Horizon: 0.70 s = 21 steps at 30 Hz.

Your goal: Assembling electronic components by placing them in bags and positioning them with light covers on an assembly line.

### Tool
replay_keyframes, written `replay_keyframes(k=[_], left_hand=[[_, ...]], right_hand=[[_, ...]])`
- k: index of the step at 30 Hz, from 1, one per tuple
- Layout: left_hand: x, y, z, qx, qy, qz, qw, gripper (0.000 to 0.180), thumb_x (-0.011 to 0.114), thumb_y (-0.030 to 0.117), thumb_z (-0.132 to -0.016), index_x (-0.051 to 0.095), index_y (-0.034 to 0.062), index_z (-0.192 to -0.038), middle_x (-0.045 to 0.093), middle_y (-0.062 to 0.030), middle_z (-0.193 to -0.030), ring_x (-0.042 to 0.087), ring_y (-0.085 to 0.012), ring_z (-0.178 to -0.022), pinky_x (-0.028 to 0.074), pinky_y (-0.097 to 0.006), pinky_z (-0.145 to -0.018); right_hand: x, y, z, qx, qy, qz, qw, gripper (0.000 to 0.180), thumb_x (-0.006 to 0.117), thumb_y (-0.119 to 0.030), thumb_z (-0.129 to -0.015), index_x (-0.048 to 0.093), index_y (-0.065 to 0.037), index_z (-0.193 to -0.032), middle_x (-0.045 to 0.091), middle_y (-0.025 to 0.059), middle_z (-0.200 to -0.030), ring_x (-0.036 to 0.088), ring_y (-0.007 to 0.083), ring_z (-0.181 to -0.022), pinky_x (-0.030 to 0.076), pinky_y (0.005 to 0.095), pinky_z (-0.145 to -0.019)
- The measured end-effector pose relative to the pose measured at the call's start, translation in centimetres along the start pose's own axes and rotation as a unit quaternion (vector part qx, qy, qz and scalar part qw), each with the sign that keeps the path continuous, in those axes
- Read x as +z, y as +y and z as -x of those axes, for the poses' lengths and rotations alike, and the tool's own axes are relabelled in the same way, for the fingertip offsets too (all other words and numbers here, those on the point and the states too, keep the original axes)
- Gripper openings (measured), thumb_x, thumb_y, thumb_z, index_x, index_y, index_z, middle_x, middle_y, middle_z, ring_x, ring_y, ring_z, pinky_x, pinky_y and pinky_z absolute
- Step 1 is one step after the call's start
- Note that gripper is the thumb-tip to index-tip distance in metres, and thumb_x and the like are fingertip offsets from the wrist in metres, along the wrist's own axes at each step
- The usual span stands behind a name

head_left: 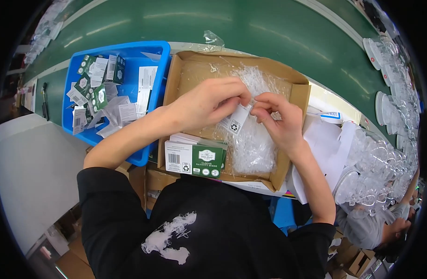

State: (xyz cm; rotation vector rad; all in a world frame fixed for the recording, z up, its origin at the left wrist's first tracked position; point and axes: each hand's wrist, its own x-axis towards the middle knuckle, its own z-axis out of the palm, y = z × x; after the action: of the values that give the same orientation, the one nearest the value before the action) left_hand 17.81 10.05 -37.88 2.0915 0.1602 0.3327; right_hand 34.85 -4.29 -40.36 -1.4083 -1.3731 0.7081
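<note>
My left hand (212, 103) pinches a small white printed card (236, 120) over the cardboard tray. Close against the card's upper right corner, my right hand (282, 118) has its thumb and fingertips pressed together; whatever thin thing lies between them is too small to make out. Below both hands is a bundle of clear thin plastic strands (254, 151), like tag fasteners, in the cardboard tray (188, 76). A stack of green and white folded cards (195, 157) rests in the tray's near left corner.
A blue bin (118, 49) at left holds loose green and white cards (99, 95) and clear plastic pieces. White paper (321, 151) lies right of the tray. Clear domed items (376, 158) crowd the right side. A green work surface (269, 28) stretches behind; another person (369, 228) sits at lower right.
</note>
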Motion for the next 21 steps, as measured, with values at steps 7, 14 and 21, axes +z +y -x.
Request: replay_keyframes(k=[7,14,21], left_hand=[[-0.26,0.26,-0.32,0.022,-0.018,0.018,0.999,0.015,0.066,0.001,-0.081,0.057,0.0015,-0.094,0.06,-0.0093,-0.094,0.06,-0.0252,-0.088,0.049,-0.034,-0.078],[-0.26,-0.06,-0.22,0.001,-0.03,0.018,0.999,0.012,0.063,0.002,-0.085,0.056,0.0008,-0.095,0.06,-0.0105,-0.094,0.06,-0.0265,-0.088,0.048,-0.035,-0.078],[-0.18,-0.17,0.34,-0.065,-0.018,0.009,0.998,0.009,0.055,0.003,-0.09,0.049,0.0004,-0.096,0.056,-0.0114,-0.093,0.055,-0.0277,-0.085,0.046,-0.035,-0.078]], right_hand=[[-0.25,0.31,-0.03,-0.023,-0.009,-0.005,1.0,0.026,0.072,-0.003,-0.081,0.062,-0.004,-0.105,0.069,0.008,-0.079,0.065,0.0142,-0.065,0.051,0.0253,-0.06],[-0.52,0.03,-0.19,0.042,-0.029,-0.076,0.996,0.017,0.068,-0.001,-0.085,0.063,0.0,-0.1,0.069,0.007,-0.079,0.065,0.0104,-0.066,0.051,0.0226,-0.059],[-0.7,-0.14,-0.47,0.114,-0.015,-0.222,0.968,0.01,0.061,-0.001,-0.089,0.063,0.002,-0.099,0.068,0.0078,-0.081,0.062,0.0097,-0.067,0.05,0.0216,-0.059]])
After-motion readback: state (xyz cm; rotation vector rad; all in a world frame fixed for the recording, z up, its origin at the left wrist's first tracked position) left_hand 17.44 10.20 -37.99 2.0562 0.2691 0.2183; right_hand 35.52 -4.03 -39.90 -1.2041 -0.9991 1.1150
